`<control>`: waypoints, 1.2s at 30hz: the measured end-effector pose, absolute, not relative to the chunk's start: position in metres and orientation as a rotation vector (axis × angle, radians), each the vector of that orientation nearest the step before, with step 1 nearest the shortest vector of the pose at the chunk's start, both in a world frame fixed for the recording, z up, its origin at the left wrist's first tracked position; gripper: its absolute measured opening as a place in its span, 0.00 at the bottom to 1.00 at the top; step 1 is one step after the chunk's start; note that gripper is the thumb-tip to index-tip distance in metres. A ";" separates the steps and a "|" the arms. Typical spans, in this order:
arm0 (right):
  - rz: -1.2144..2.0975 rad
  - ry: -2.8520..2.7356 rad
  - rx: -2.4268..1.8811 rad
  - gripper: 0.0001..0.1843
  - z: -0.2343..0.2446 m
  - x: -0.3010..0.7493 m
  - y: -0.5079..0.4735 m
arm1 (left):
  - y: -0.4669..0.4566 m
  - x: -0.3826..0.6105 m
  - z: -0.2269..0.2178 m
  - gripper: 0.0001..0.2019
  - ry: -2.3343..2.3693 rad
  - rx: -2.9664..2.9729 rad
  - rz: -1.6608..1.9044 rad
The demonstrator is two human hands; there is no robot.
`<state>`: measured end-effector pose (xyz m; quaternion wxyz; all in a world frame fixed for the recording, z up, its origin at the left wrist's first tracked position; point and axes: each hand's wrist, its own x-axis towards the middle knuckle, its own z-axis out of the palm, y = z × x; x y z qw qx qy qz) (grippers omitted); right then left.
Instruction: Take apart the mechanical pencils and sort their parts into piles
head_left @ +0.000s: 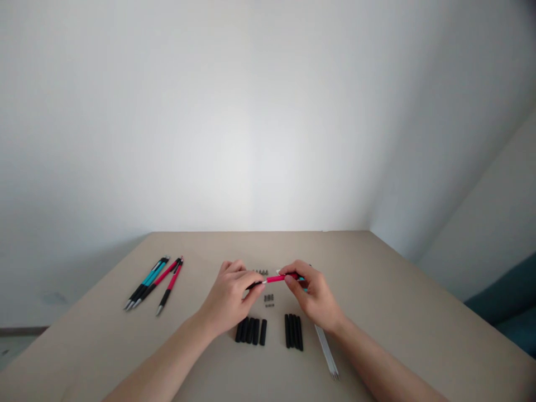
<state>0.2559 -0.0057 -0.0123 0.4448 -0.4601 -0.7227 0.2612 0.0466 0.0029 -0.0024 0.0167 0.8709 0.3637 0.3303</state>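
Note:
My right hand (313,295) is closed on a pink pen barrel (275,278), held nearly level above the table. At the barrel's left end, my left hand (228,298) pinches a black pen grip (253,285), mostly covered by the fingers. A short pale tip shows between the grip and the barrel. Below my left hand lies a row of several black tubes (250,330). Another group of black tubes (293,331) is under my right hand. Thin white refills (326,352) lie partly hidden by my right wrist.
Blue-and-black pens (149,279) and pink-and-black pens (170,287) lie at the left of the beige table (201,245). Small metal tips (262,272) stand behind my hands. Springs (268,298) lie between my hands. A white wall (251,139) rises behind the table.

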 end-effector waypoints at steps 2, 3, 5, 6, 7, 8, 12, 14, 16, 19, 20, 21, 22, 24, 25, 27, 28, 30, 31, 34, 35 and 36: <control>0.629 -1.807 -1.129 0.09 -0.011 0.256 -0.007 | 0.004 0.048 -0.003 0.08 1.111 2.721 1.037; 0.622 -1.810 -1.125 0.09 -0.010 0.256 -0.007 | 0.004 0.049 -0.003 0.08 1.110 2.723 1.032; 0.606 -1.796 -1.120 0.09 -0.009 0.256 -0.007 | 0.004 0.050 -0.002 0.08 1.112 2.726 1.027; 0.605 -1.781 -1.115 0.08 -0.009 0.257 -0.007 | 0.004 0.050 -0.002 0.08 1.120 2.725 1.022; 0.609 -1.760 -1.109 0.08 -0.009 0.258 -0.006 | 0.004 0.050 -0.001 0.08 1.126 2.725 1.018; 0.618 -1.737 -1.102 0.08 -0.010 0.259 -0.006 | 0.004 0.050 -0.001 0.08 1.132 2.725 1.012; 0.669 -1.585 -1.103 0.10 -0.014 0.263 -0.002 | 0.004 0.047 -0.001 0.08 1.161 2.729 1.005; 0.694 -1.475 -1.125 0.11 -0.016 0.265 0.001 | 0.005 0.045 -0.001 0.08 1.183 2.733 1.020; 0.742 -1.352 -1.135 0.12 -0.018 0.267 0.004 | 0.005 0.044 -0.001 0.08 1.204 2.736 1.039; 0.877 -1.164 -1.104 0.14 -0.018 0.268 0.008 | 0.006 0.043 -0.001 0.08 1.230 2.727 1.078; 0.923 -1.115 -1.089 0.14 -0.018 0.268 0.009 | 0.006 0.043 -0.001 0.08 1.239 2.719 1.095; 0.959 -1.078 -1.079 0.15 -0.018 0.268 0.010 | 0.006 0.043 -0.001 0.08 1.248 2.710 1.110; 0.985 -1.055 -1.075 0.16 -0.018 0.268 0.011 | 0.005 0.043 0.000 0.07 1.253 2.702 1.121; 1.018 -1.021 -1.064 0.16 -0.017 0.268 0.012 | 0.005 0.044 0.001 0.07 1.250 2.691 1.137; 1.043 -0.996 -1.049 0.16 -0.017 0.268 0.012 | 0.004 0.044 0.001 0.07 1.245 2.687 1.142; 1.114 -0.954 -1.007 0.16 -0.016 0.269 0.013 | 0.004 0.044 0.002 0.07 1.235 2.684 1.145; 1.131 -0.965 -1.002 0.15 -0.015 0.270 0.014 | 0.003 0.044 0.002 0.08 1.231 2.683 1.141; 1.076 -1.086 -1.059 0.13 -0.014 0.272 0.014 | 0.004 0.045 0.002 0.08 1.224 2.677 1.133; 1.016 -1.170 -1.115 0.12 -0.014 0.273 0.014 | 0.004 0.045 0.001 0.08 1.217 2.672 1.128; 0.898 -1.371 -1.260 0.10 -0.016 0.272 0.013 | 0.006 0.044 0.000 0.08 1.192 2.657 1.103; 0.898 -1.413 -1.287 0.10 -0.017 0.271 0.012 | 0.006 0.044 0.000 0.08 1.189 2.654 1.090; 0.901 -1.459 -1.306 0.10 -0.018 0.269 0.012 | 0.006 0.044 0.000 0.08 1.188 2.652 1.080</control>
